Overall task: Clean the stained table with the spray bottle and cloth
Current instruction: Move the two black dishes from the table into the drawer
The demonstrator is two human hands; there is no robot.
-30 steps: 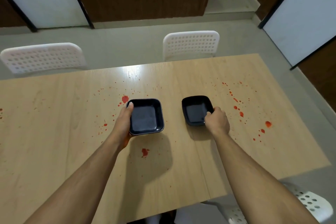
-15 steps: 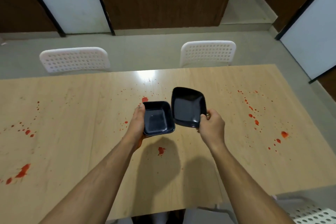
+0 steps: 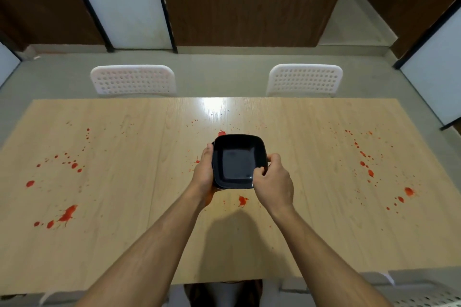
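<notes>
Square black dish [image 3: 238, 161], glossy, rounded corners, held above the table [image 3: 149, 244] mid-span; a second dish's rim shows just beneath it. Left hand [image 3: 204, 172] grips the left edge, right hand [image 3: 273, 182] pinches the near-right corner. Table: pale wood-grain laminate, red stains [image 3: 66, 214] spattered left, right and below the dish. Two white perforated chairs [image 3: 133, 80] beyond the far edge; grey floor, dark wood panels behind. Spray bottle, cloth: not visible.

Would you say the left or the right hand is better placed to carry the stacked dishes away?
Probably the left hand: it cups the black dishes from the side and beneath, while the right hand only pinches the top rim.
</notes>
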